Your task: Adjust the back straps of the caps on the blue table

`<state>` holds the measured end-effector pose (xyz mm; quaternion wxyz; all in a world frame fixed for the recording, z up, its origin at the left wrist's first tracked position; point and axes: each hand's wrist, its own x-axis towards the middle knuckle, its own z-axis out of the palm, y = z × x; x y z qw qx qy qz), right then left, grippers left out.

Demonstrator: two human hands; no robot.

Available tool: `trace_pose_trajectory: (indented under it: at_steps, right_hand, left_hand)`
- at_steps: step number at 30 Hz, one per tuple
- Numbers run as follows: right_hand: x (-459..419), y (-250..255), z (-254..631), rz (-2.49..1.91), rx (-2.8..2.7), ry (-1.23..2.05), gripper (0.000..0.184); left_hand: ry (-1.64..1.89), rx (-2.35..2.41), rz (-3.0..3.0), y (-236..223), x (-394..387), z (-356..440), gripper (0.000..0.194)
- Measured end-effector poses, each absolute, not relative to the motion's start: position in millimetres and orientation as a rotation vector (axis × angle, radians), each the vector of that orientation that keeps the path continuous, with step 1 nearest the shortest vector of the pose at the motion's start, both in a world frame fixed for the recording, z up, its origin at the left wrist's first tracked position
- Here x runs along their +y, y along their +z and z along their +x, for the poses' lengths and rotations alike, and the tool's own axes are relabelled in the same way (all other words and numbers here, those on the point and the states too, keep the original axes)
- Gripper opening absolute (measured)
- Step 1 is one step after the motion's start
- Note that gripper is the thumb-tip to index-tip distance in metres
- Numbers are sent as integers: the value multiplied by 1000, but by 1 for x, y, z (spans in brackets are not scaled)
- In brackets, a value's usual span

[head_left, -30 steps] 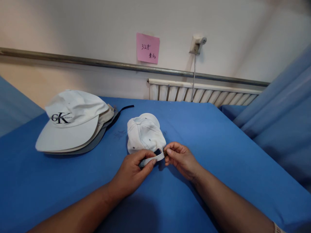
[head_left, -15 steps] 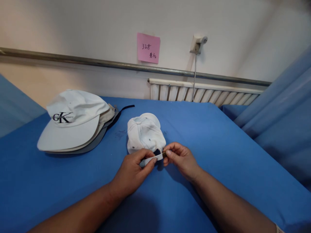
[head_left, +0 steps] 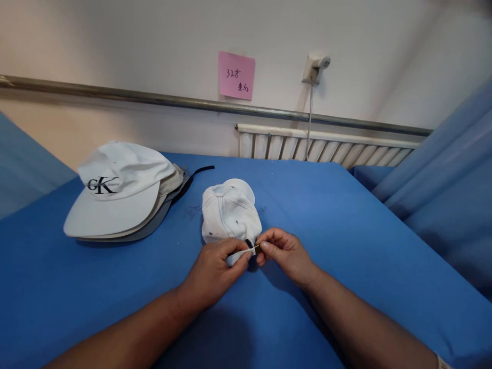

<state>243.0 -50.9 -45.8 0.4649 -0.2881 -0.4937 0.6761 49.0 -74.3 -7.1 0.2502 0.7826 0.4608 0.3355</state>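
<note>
A small white baseball cap (head_left: pixel 230 212) lies on the blue-covered surface, its brim pointing away from me and its back opening toward me. My left hand (head_left: pixel 217 264) pinches the cap's pale back strap (head_left: pixel 235 258) between thumb and fingers. At the strap's right end, a small brass-coloured buckle (head_left: pixel 258 248) shows between the thumb and fingertips of my right hand (head_left: pixel 286 254). The two hands' fingertips are close together. Part of the buckle is hidden by my fingers.
To the left sits a stack of caps (head_left: pixel 119 177), a white one with black letters on top and grey ones beneath; a black strap (head_left: pixel 202 170) sticks out. Behind are a metal rail (head_left: pixel 172 101), a radiator (head_left: pixel 300 143) and a pink note (head_left: pixel 236 76). A blue curtain (head_left: pixel 453 169) hangs at right.
My left hand has moved slightly right along the strap, toward the buckle. Less of the strap shows between the hands. My right hand keeps its pinch, and the cap has barely moved.
</note>
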Motion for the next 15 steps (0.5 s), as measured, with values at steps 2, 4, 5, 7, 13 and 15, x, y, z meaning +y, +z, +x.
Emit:
trace_pose_trajectory:
  at_steps: [2,4,5,7,13,15]
  right_hand:
    - [-51,-46,242,-710,-1211,1668,30]
    - [-52,-47,241,-706,-1206,1680,31]
    - [-52,-47,241,-705,-1202,1686,32]
    - [-52,-48,241,-703,-1196,1695,32]
    - [-50,-47,243,-709,-1233,1684,29]
    - [-50,-47,244,-719,-1249,1656,28]
  left_hand:
    - [904,1246,2125,-7,-74,49,13]
    - [904,1249,2126,-7,-75,48,14]
    - [905,1250,2126,-7,-75,48,14]
    - [901,1248,2122,-8,-75,48,15]
    - [887,1240,2101,-8,-75,50,17]
    - [890,1249,2092,-7,-75,51,17]
